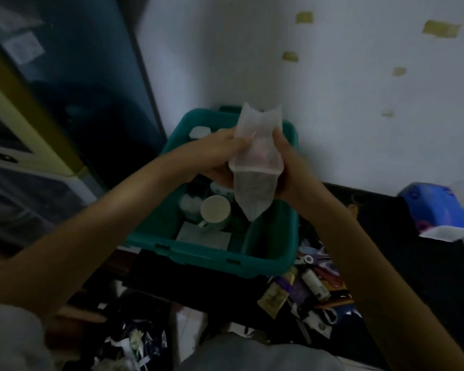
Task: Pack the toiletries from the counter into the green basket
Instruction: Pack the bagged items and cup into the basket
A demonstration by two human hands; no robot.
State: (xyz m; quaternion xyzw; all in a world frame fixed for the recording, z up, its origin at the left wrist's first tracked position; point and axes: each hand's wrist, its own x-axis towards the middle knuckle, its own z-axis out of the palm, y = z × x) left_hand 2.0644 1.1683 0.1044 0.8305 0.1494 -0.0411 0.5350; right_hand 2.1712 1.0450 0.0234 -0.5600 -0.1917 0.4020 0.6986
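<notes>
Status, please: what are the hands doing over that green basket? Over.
Left hand, right hand both grip clear pouch, held above basket. Mug already inside, room beside it. Tubes wait on counter.

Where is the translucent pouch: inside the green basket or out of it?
Out of it. The left hand and right hand hold the translucent pouch up over the green basket.

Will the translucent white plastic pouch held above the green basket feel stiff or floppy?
Probably floppy: the translucent white plastic pouch creases where the left hand and right hand grip it. Likely light: its walls look thin, see-through.
</notes>
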